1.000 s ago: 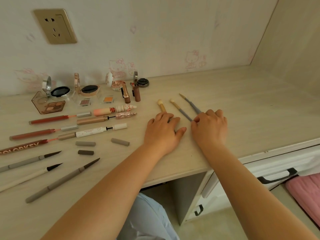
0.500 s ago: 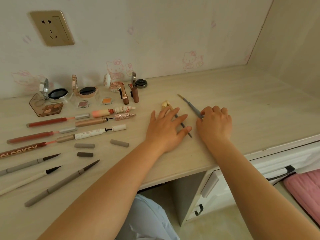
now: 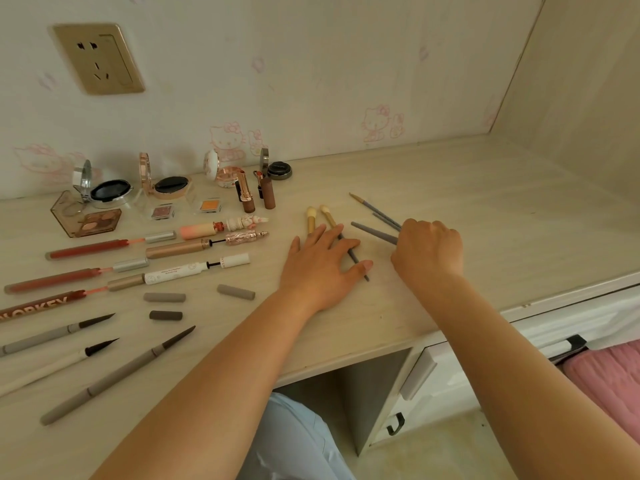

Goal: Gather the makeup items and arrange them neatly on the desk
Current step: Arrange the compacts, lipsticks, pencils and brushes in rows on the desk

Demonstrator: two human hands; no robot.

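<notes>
Four slim makeup brushes are lying at the desk's (image 3: 485, 209) middle. The left hand (image 3: 322, 268), fingers straight, is pressing two sponge-tipped brushes (image 3: 310, 220), tips pointing to twelve o'clock. The right hand (image 3: 427, 251) is gripping two grey-handled brushes (image 3: 375, 233), their long axes running toward ten o'clock. Three loose grey caps (image 3: 236, 292) are lying at nine o'clock.

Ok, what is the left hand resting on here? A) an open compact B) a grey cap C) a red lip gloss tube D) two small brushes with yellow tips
D: the flat left hand lies across two small yellow-tipped brushes on the pale wooden desk.
</notes>
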